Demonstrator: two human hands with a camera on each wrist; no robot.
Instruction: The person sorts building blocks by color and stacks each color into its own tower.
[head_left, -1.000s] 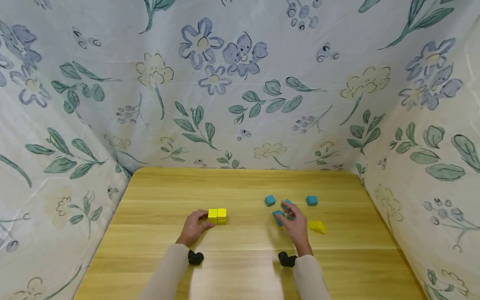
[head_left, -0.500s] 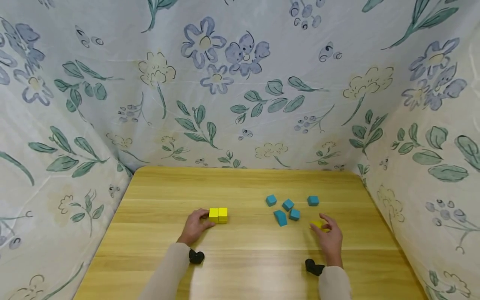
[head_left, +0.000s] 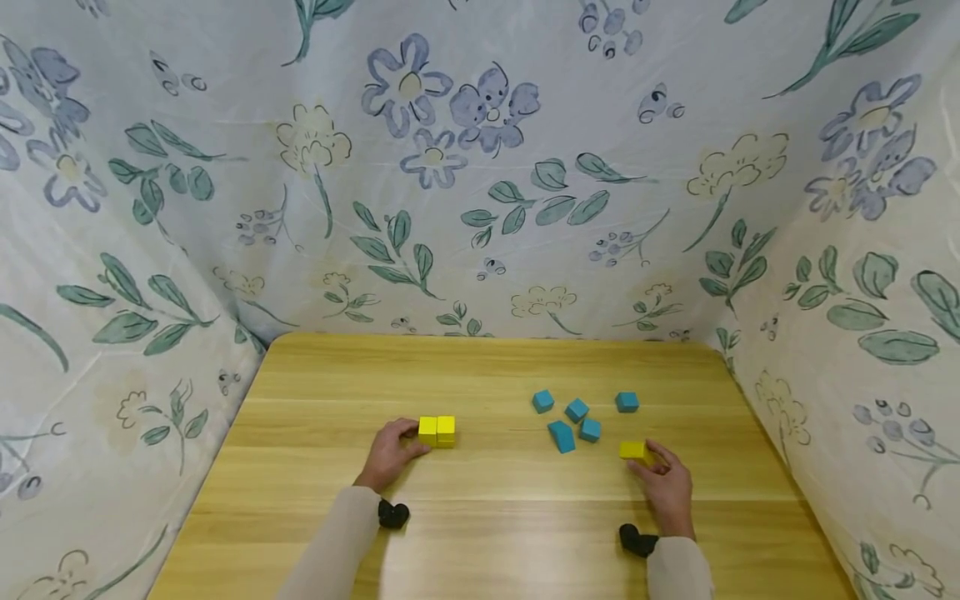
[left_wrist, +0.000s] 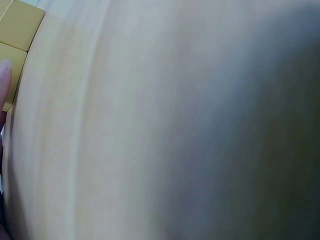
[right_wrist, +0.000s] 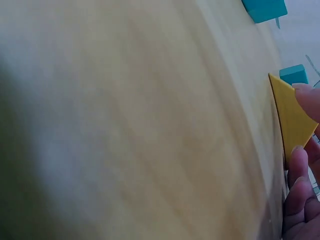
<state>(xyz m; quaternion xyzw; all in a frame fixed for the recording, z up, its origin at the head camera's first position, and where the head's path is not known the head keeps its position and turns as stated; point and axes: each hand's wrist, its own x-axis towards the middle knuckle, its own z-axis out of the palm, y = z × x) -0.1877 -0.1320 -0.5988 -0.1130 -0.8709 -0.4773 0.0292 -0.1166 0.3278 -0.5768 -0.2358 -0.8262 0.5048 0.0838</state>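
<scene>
At the left of the table in the head view stand yellow blocks [head_left: 437,432], close side by side. My left hand [head_left: 388,456] holds their left side between thumb and fingers. The left wrist view catches only the edge of these yellow blocks [left_wrist: 19,27] and a fingertip against one. Over on the right, my right hand [head_left: 666,487] pinches a yellow triangular block [head_left: 632,450] from its right side. In the right wrist view the triangular block [right_wrist: 291,117] has the thumb over its face and other fingertips at its lower end.
Several blue blocks lie loosely between the hands: a cube [head_left: 543,402], another cube [head_left: 577,410], a third cube [head_left: 590,430], a rectangular-looking block [head_left: 627,402] and an angled piece [head_left: 561,436]. Floral cloth [head_left: 480,242] walls in the wooden table [head_left: 487,367].
My right hand has moved right from the blue blocks to the yellow triangular block and gripped it; the block now shows a different side. The left hand stays at the yellow blocks.
</scene>
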